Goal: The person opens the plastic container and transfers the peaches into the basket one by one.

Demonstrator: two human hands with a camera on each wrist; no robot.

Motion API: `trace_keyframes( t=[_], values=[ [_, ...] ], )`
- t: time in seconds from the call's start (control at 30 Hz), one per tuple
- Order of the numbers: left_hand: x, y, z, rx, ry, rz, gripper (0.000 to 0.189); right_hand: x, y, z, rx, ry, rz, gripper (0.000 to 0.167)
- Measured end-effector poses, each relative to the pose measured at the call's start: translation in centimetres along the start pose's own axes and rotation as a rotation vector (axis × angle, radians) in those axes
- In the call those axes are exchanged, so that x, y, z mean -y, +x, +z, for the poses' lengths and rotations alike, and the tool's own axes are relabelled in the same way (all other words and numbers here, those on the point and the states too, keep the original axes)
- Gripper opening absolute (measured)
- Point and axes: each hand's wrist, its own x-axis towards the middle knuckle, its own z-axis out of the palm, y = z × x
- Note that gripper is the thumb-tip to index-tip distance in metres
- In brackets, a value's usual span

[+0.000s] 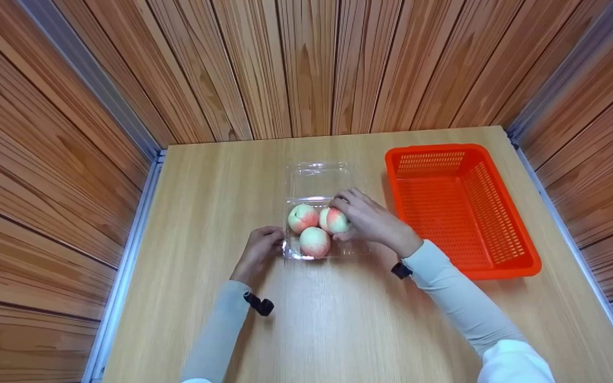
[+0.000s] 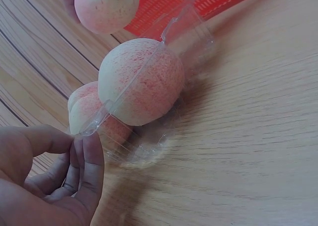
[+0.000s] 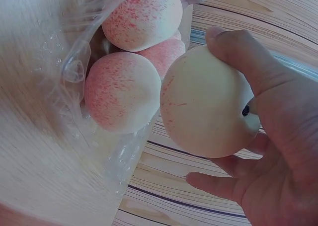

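Observation:
On the table lies a clear plastic clamshell box [image 1: 306,257], its lid [image 1: 320,181] folded back flat away from the person. Two pink-and-cream peaches sit at its left and front, a left peach [image 1: 301,217] and a front peach [image 1: 315,242]. A third peach [image 3: 123,93] rests on the right side of the box. My right hand [image 1: 366,217] holds another peach [image 3: 208,102] between thumb and fingers, close over the right side of the box. At the box's left edge, my left hand [image 1: 265,246] pinches the plastic rim [image 2: 92,126] between thumb and fingertips.
An orange-red plastic basket [image 1: 514,229] with perforated walls stands on the right of the table [image 1: 205,213], beside my right forearm. Wood-patterned panels [image 1: 306,69] rise at the back and both sides, with metal rails [image 1: 125,266] along the table's sides.

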Motion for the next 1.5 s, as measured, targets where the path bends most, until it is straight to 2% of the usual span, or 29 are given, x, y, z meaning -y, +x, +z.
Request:
trace_keyframes(
  t=[0.33, 0.5, 0.67, 1.13, 1.37, 1.5],
  values=[
    [-0.1, -0.1, -0.2, 0.0, 0.021, -0.035, 0.028, 0.0, 0.1, -0.3, 0.007, 0.031, 0.018, 0.071],
    [0.0, -0.1, -0.2, 0.011, 0.014, -0.008, 0.029, -0.2, 0.2, -0.3, -0.021, 0.091, 0.009, 0.065],
    [0.1, 0.0, -0.2, 0.012, 0.009, -0.004, 0.028, -0.3, 0.3, -0.4, -0.035, 0.107, 0.023, 0.066],
    [0.0, 0.0, -0.2, 0.012, 0.005, -0.019, 0.027, -0.6, 0.5, -1.4, 0.057, 0.233, 0.17, 0.073],
    [0.1, 0.1, -0.2, 0.014, 0.001, -0.008, 0.027, -1.0, 0.7, -1.9, 0.008, 0.151, 0.081, 0.07],
    [0.1, 0.0, -0.1, 0.012, 0.017, 0.011, 0.028, -1.2, 0.8, -2.2, -0.003, 0.118, 0.061, 0.064]
  ],
)
